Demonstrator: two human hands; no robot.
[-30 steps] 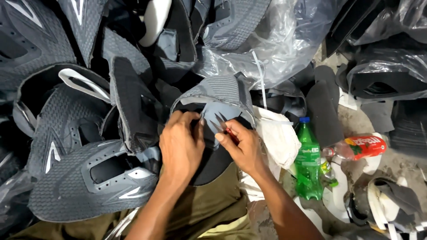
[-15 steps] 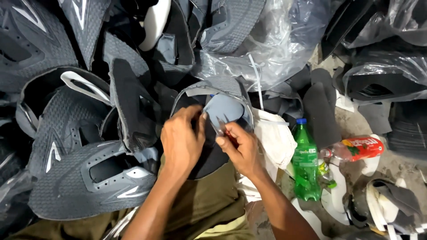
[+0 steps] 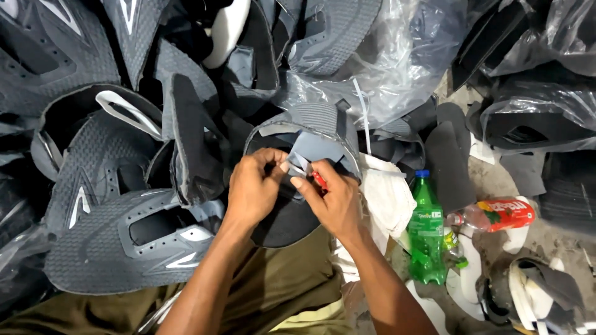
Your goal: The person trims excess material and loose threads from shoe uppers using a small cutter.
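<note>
Heaps of grey shoe uppers crowd the floor left of the left hand, which pinches the grey upper on the lap while the right hand, gripping a small red tool, works its inner flap, trimming apparently unfinished.

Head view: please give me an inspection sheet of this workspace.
Surface: lap in olive trousers; dirty floor at right.
Job's things: grey shoe upper held over the lap; small red-handled tool.
Clutter: pile of grey uppers, clear plastic bags, green bottle, clear bottle with red label, white cloth.
Hands: left hand pinches the upper's edge; right hand grips the tool.
Cables: nothing seen.
Surroundings: more bagged uppers at right.
</note>
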